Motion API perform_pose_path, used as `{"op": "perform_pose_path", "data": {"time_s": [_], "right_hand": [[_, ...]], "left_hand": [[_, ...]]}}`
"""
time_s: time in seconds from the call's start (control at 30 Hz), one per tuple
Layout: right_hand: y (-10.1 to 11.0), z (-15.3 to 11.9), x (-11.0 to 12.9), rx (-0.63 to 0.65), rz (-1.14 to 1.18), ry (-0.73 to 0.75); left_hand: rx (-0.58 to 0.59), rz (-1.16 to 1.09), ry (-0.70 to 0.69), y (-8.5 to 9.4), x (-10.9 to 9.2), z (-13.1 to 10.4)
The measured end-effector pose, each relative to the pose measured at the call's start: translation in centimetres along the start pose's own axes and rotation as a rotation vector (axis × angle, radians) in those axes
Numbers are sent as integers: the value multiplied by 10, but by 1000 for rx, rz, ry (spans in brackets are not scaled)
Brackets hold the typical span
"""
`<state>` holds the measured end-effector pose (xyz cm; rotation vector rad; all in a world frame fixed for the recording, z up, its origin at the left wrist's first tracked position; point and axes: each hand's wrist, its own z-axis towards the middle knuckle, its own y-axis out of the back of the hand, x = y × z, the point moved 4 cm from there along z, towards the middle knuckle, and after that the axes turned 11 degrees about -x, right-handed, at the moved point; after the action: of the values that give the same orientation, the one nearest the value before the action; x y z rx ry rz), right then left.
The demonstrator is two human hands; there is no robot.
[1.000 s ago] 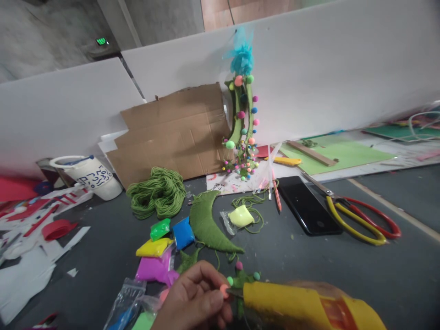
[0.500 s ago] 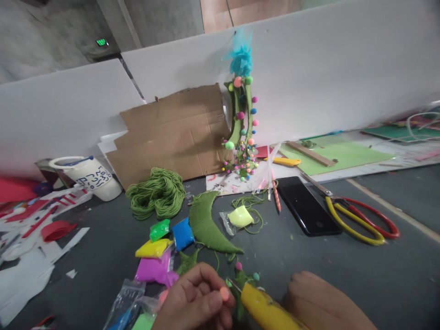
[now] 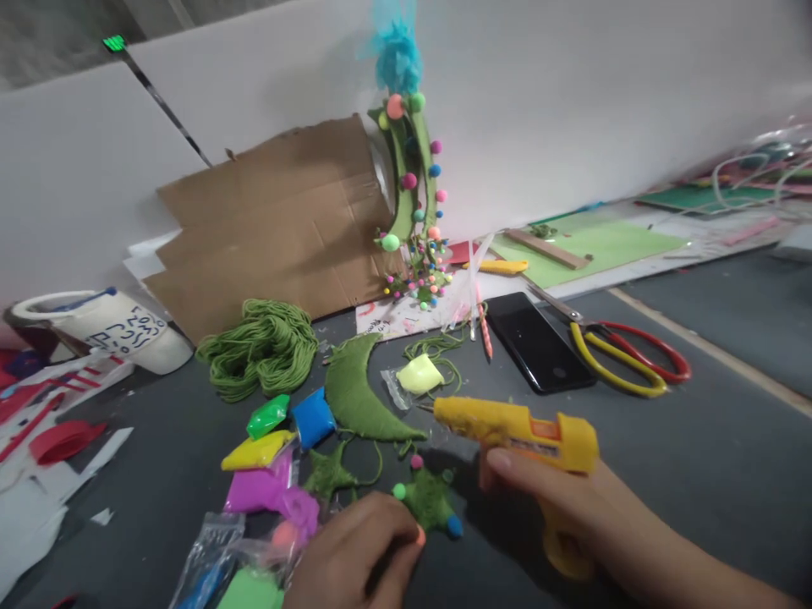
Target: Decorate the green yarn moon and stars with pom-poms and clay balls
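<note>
My left hand (image 3: 361,550) pinches a small coral-orange ball (image 3: 420,534) at the lower-left edge of a green yarn-wrapped star (image 3: 429,497). Pink, light green and blue balls sit on that star's points. My right hand (image 3: 539,482) grips a yellow hot glue gun (image 3: 507,423), held above the table with its nozzle pointing left. Just beyond the nozzle lie a green yarn-wrapped crescent (image 3: 359,393) and a packet of pale yellow clay (image 3: 419,374). A second green star (image 3: 330,474), without balls, lies left of my fingers.
Clay packets, among them a blue one (image 3: 313,419), lie left. Green yarn (image 3: 260,348), a white cup (image 3: 133,334) and cardboard (image 3: 279,228) stand behind. A ball-studded hanging ornament (image 3: 406,194) is at the wall. Right are a phone (image 3: 539,342) and scissors (image 3: 622,355).
My right hand has lifted the glue gun up and away from the ball, and its nozzle has swung left. My left hand has turned over and brought the ball down to the star.
</note>
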<state>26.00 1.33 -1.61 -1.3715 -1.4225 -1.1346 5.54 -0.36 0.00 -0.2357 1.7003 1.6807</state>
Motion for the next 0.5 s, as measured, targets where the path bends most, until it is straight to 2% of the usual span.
{"op": "perform_pose_path", "data": {"time_s": [0.07,0.2,0.3,0.5], "right_hand": [[-2,4,-3,9,55,-57],[-5,7,2,37,70,-66],[-6,7,8,60,80,-47],[-7,6,10,84,95,-52]], "left_hand": [[66,50,65,-5,4,0],[89,111,153,-6,7,1],[73,121,104,-5,6,2],[37,157,-79,-4,1,2]]}}
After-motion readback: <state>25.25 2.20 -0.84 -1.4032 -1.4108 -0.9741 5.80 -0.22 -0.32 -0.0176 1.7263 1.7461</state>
